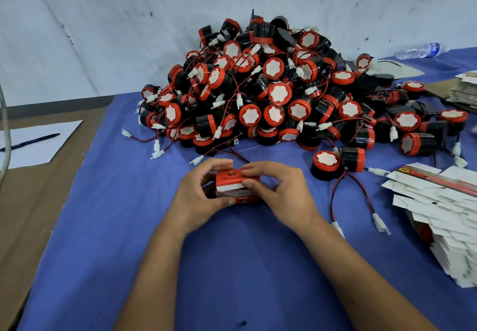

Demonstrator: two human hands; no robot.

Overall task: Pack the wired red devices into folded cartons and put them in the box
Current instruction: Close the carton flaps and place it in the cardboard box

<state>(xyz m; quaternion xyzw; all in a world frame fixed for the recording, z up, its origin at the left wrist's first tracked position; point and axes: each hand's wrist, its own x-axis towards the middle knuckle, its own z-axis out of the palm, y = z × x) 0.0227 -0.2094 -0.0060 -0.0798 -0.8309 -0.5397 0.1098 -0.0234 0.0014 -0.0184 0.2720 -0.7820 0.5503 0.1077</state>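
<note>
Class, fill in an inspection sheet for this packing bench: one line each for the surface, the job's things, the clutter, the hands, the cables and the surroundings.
Surface: blue cloth over the table; brown cardboard along its left side.
Job's things: big heap of red devices at the back; stack of flat cartons at right; one red carton held in the middle.
Clutter: pen on white paper at left; plastic bottle lying far right.
Hands: left hand and right hand both grip the red carton.
Cables: thin red and black wires with white plugs trail over the cloth.
Surroundings: scuffed white wall behind.
</note>
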